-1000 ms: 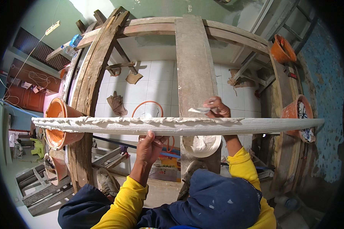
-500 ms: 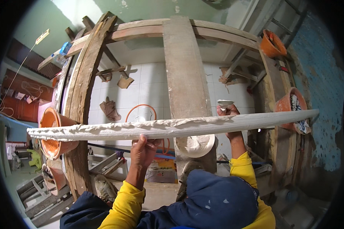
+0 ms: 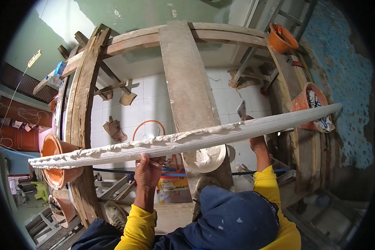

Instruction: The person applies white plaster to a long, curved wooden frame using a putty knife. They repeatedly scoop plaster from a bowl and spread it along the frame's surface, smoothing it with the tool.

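A long white moulding strip (image 3: 171,146) spans the view in front of me, its right end higher than its left. Wet white plaster (image 3: 112,149) lies in a ragged ridge along its upper edge, thickest on the left half. My left hand (image 3: 148,170) grips the strip from below, thumb against its near face. Beyond the strip, my right hand (image 3: 258,143) is partly hidden by it and holds a putty knife (image 3: 241,109), blade pointing up. Under the strip's middle stands a round bowl (image 3: 226,157) of white plaster.
A plank (image 3: 185,75) runs away from me between timber beams (image 3: 83,89). Orange buckets stand at left (image 3: 54,177), right (image 3: 301,102) and far right (image 3: 279,41). White floor tiles (image 3: 154,89) and a cloth (image 3: 113,129) show below.
The strip has tilted, its right end rising and its near left part dropping slightly. The putty knife has turned from lying flat with plaster on it to blade up. The view has shifted.
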`<state>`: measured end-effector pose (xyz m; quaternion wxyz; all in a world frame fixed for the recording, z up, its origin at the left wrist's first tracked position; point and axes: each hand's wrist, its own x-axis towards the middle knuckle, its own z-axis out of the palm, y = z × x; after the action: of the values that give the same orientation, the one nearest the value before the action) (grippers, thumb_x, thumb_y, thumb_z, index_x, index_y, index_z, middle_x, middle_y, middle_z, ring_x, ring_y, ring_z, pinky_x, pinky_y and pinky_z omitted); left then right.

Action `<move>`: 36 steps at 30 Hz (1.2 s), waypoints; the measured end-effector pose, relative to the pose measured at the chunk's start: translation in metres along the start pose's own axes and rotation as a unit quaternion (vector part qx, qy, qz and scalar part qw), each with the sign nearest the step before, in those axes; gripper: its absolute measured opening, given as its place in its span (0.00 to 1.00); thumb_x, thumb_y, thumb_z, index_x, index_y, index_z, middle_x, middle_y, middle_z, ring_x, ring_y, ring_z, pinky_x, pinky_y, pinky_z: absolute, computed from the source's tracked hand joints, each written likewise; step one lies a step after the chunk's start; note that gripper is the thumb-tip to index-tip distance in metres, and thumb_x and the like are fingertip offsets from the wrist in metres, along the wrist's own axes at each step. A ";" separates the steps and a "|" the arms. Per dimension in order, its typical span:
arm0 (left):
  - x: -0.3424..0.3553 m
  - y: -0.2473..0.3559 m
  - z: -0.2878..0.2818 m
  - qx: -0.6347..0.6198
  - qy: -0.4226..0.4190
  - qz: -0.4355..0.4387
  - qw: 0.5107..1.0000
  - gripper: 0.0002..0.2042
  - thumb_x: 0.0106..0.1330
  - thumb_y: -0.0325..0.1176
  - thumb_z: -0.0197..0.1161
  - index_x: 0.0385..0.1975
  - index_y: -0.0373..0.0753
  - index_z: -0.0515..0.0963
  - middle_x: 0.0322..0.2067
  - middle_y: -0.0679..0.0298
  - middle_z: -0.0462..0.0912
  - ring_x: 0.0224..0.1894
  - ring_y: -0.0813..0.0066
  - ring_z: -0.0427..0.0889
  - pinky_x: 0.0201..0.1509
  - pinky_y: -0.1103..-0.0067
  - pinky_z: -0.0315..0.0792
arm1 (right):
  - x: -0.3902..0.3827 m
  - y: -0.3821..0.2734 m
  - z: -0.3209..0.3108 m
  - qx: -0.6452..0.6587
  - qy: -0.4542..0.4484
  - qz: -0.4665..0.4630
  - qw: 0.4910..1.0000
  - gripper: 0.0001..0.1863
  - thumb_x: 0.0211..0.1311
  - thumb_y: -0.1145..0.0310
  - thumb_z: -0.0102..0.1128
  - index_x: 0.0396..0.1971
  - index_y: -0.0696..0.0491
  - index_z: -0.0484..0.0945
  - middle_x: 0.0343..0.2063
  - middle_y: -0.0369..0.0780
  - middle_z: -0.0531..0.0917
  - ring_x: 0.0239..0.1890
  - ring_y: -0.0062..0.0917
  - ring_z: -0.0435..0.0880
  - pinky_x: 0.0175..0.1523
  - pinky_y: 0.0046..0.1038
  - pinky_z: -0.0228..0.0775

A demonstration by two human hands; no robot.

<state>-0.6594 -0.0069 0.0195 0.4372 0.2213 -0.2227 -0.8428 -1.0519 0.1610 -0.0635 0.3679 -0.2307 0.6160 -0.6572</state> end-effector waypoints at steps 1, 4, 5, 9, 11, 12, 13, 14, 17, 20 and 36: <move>0.001 -0.001 0.003 -0.001 -0.002 -0.004 1.000 0.23 0.72 0.40 0.64 0.63 0.38 0.70 0.61 0.55 0.78 0.65 0.56 0.76 0.71 0.54 0.69 | 0.002 0.003 -0.004 -0.063 -0.029 -0.041 0.997 0.19 0.73 0.64 0.56 0.59 0.56 0.75 0.51 0.38 0.81 0.52 0.23 0.78 0.62 0.29 0.69; 0.003 -0.002 0.008 0.003 -0.008 -0.009 1.000 0.24 0.72 0.41 0.64 0.63 0.38 0.70 0.62 0.56 0.77 0.65 0.56 0.76 0.70 0.55 0.69 | 0.019 0.003 -0.002 -0.061 -0.134 -0.045 0.988 0.23 0.74 0.63 0.53 0.65 0.54 0.72 0.49 0.39 0.82 0.48 0.22 0.80 0.62 0.28 0.71; 0.001 0.000 0.005 0.007 -0.002 -0.006 1.000 0.24 0.72 0.41 0.64 0.63 0.38 0.70 0.62 0.56 0.77 0.65 0.56 0.76 0.70 0.55 0.69 | 0.023 -0.018 0.018 0.063 -0.184 0.036 0.980 0.23 0.74 0.63 0.53 0.65 0.54 0.72 0.50 0.39 0.81 0.47 0.20 0.80 0.62 0.27 0.71; 0.001 0.000 0.005 0.012 0.000 -0.012 1.000 0.24 0.72 0.41 0.63 0.63 0.38 0.69 0.62 0.57 0.77 0.65 0.57 0.76 0.70 0.55 0.70 | 0.025 -0.058 0.059 0.059 -0.248 0.063 0.965 0.23 0.75 0.63 0.53 0.65 0.53 0.71 0.51 0.41 0.81 0.44 0.17 0.79 0.63 0.24 0.71; 0.001 0.000 0.005 0.011 -0.003 -0.008 1.000 0.24 0.72 0.41 0.63 0.63 0.38 0.69 0.62 0.57 0.77 0.64 0.58 0.76 0.69 0.55 0.71 | 0.025 -0.069 0.068 0.040 -0.257 0.045 0.965 0.23 0.73 0.64 0.54 0.64 0.54 0.72 0.52 0.41 0.81 0.47 0.19 0.80 0.64 0.27 0.70; 0.001 0.000 0.004 0.011 -0.004 -0.006 1.000 0.24 0.72 0.41 0.64 0.64 0.38 0.69 0.61 0.57 0.77 0.64 0.58 0.77 0.69 0.55 0.71 | 0.025 -0.070 0.071 0.030 -0.261 0.037 0.964 0.23 0.72 0.64 0.55 0.64 0.54 0.73 0.52 0.41 0.81 0.49 0.21 0.80 0.65 0.28 0.70; 0.001 -0.001 0.004 0.008 0.005 0.000 1.000 0.24 0.72 0.40 0.64 0.64 0.38 0.68 0.61 0.57 0.77 0.64 0.58 0.77 0.69 0.55 0.71 | 0.026 -0.071 0.068 0.028 -0.271 0.032 0.962 0.23 0.71 0.63 0.55 0.63 0.54 0.73 0.53 0.42 0.81 0.51 0.22 0.79 0.66 0.29 0.69; 0.001 -0.002 0.003 0.005 0.013 0.006 1.000 0.24 0.72 0.40 0.64 0.64 0.38 0.68 0.61 0.57 0.78 0.63 0.58 0.77 0.69 0.55 0.72 | 0.027 -0.070 0.065 0.027 -0.281 0.027 0.959 0.23 0.71 0.62 0.56 0.62 0.54 0.74 0.53 0.42 0.81 0.54 0.24 0.79 0.67 0.31 0.68; 0.000 -0.001 0.006 0.004 0.011 0.006 1.000 0.24 0.72 0.39 0.64 0.64 0.38 0.68 0.60 0.56 0.78 0.62 0.58 0.78 0.68 0.56 0.72 | 0.027 -0.075 0.066 0.001 -0.336 -0.068 0.940 0.24 0.68 0.60 0.58 0.61 0.54 0.75 0.55 0.43 0.80 0.61 0.28 0.76 0.70 0.33 0.66; 0.002 -0.001 -0.001 0.015 -0.013 -0.002 1.000 0.23 0.74 0.40 0.61 0.65 0.39 0.68 0.62 0.56 0.77 0.65 0.58 0.75 0.72 0.55 0.68 | 0.032 -0.075 0.062 -0.056 -0.368 -0.131 0.919 0.25 0.67 0.58 0.58 0.62 0.52 0.75 0.57 0.43 0.80 0.63 0.30 0.74 0.70 0.33 0.65; 0.000 0.002 0.015 0.057 0.100 -0.012 0.993 0.23 0.73 0.38 0.60 0.63 0.34 0.69 0.60 0.55 0.77 0.65 0.60 0.75 0.70 0.60 0.68 | -0.111 -0.080 0.022 -0.511 -0.134 -0.045 0.848 0.14 0.62 0.70 0.67 0.48 0.52 0.85 0.38 0.43 0.79 0.43 0.37 0.80 0.51 0.40 0.72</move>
<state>-0.6668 -0.0050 0.0328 0.4340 0.3318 -0.2230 -0.8074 -0.9824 0.2300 0.0340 0.2465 -0.4993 0.7987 -0.2282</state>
